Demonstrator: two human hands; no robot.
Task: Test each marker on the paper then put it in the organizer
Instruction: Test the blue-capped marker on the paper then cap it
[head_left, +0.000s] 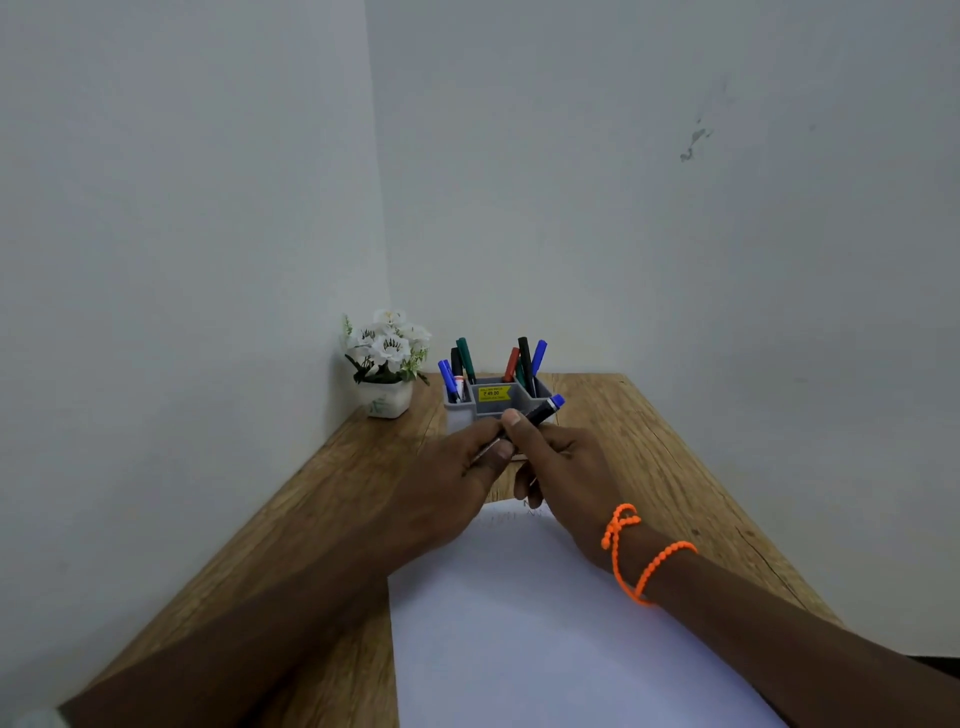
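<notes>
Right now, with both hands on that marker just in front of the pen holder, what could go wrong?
1. The marker is held close to the gray organizer; a jerk as the hands work it might knock the crowded markers standing there.
2. If it is uncapped, its tip could smear the white paper below or the fingers.

Dim, even, cool light is cast throughout; shadows are kept soft and glare is avoided. Wide-angle bending is seen at the edges, with slight overall softness
</notes>
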